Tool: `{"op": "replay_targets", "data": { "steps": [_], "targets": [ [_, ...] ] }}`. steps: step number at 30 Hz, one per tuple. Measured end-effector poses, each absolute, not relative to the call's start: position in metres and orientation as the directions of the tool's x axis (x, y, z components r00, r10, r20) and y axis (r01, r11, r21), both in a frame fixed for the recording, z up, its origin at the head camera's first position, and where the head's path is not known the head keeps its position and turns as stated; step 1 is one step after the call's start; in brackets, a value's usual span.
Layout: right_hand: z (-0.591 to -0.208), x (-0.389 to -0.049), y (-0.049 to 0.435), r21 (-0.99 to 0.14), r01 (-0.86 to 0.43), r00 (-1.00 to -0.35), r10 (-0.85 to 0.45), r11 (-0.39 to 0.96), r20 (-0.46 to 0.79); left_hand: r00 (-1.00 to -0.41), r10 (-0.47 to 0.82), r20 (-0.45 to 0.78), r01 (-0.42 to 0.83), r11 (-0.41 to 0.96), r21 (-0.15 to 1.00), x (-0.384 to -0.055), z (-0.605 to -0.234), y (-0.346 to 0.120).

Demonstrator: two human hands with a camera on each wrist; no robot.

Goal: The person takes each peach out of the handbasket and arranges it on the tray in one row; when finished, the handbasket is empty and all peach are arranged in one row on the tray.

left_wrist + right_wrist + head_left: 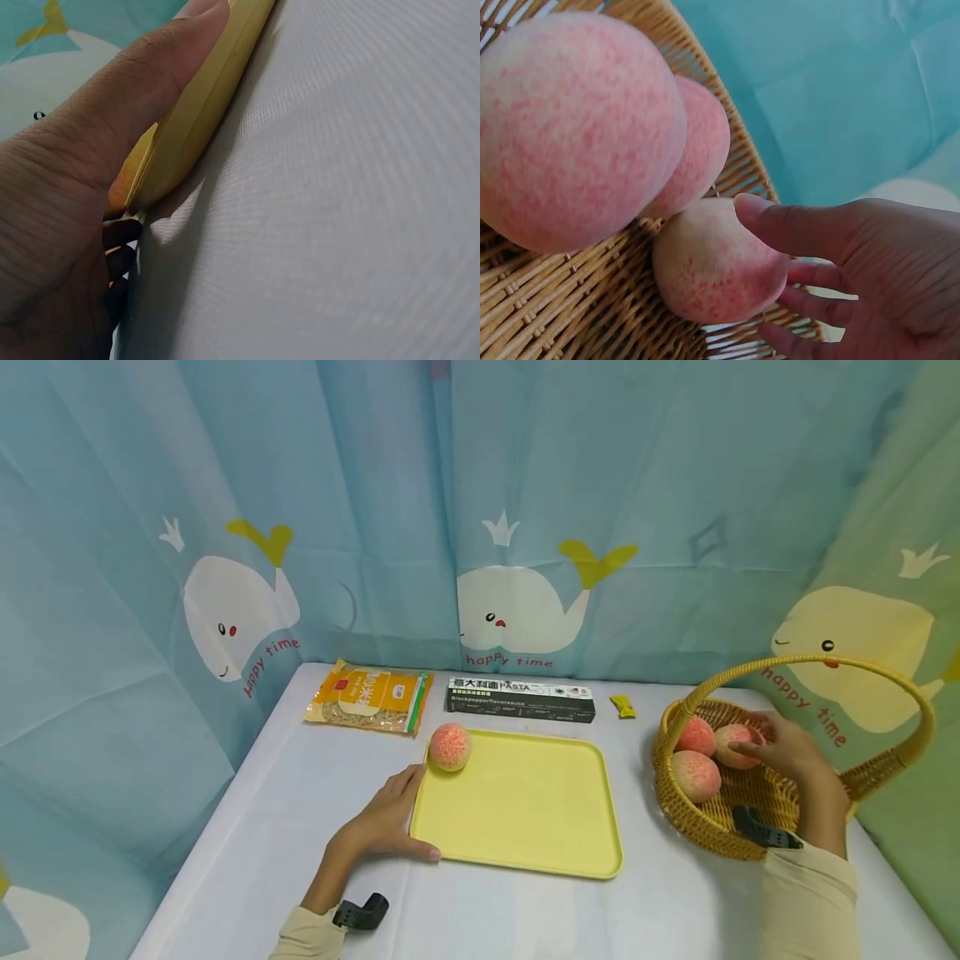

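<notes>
A yellow tray (pixel 517 802) lies on the table with one pinkish peach (pixel 450 747) in its far left corner. My left hand (pixel 392 818) holds the tray's near left corner, fingers by the left rim and thumb along the front edge. In the left wrist view the thumb (pixel 142 82) lies against the tray's side (pixel 202 105). At right, my right hand (pixel 787 747) reaches inside a wicker basket (pixel 693 827). Its thumb touches a peach (pixel 716 262), and the loosely spread fingers (pixel 817 307) stand beyond it, partly hidden. Two more peaches (pixel 696 777) sit beside that one.
Behind the tray stand an orange grain packet (pixel 367 697), a black pasta box (pixel 520 700) and a small yellow wrapped piece (pixel 623 707). The basket's tall handle (pixel 817 658) arches over the right arm. A whale-patterned curtain (pixel 420 527) hangs at the table's back and sides.
</notes>
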State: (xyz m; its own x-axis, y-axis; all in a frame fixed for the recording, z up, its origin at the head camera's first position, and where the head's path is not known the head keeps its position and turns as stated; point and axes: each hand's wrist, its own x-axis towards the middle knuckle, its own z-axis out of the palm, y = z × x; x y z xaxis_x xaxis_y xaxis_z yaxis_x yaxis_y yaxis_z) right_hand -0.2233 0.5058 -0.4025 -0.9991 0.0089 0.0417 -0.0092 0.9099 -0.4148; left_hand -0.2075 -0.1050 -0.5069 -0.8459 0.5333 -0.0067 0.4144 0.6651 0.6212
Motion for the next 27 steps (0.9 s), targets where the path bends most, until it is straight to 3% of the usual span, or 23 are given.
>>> {"op": "replay_targets", "data": {
  "steps": [6, 16, 21, 27],
  "targets": [
    [-0.411, -0.222, 0.514, -0.450, -0.024, -0.997, 0.011, 0.893, 0.076, -0.847, 0.531, -0.003, 0.418, 0.671, 0.612, -0.209, -0.505, -0.106],
    [-0.417, -0.216, 0.522, -0.506, 0.061, -0.992, -0.005, 0.860, -0.128, -0.842, 0.539, 0.007, 0.427, 0.659, 0.619, -0.209, -0.507, -0.106],
    [-0.427, -0.218, 0.525, -0.563, -0.021, -0.994, -0.080, 0.826, -0.080, -0.843, 0.538, -0.001, 0.420, 0.658, 0.626, -0.207, -0.506, -0.106],
    [-0.433, -0.218, 0.525, -0.594, -0.036, -0.995, -0.083, 0.804, -0.052, -0.847, 0.531, -0.013, 0.406, 0.664, 0.628, -0.206, -0.505, -0.106]
  ]
}}
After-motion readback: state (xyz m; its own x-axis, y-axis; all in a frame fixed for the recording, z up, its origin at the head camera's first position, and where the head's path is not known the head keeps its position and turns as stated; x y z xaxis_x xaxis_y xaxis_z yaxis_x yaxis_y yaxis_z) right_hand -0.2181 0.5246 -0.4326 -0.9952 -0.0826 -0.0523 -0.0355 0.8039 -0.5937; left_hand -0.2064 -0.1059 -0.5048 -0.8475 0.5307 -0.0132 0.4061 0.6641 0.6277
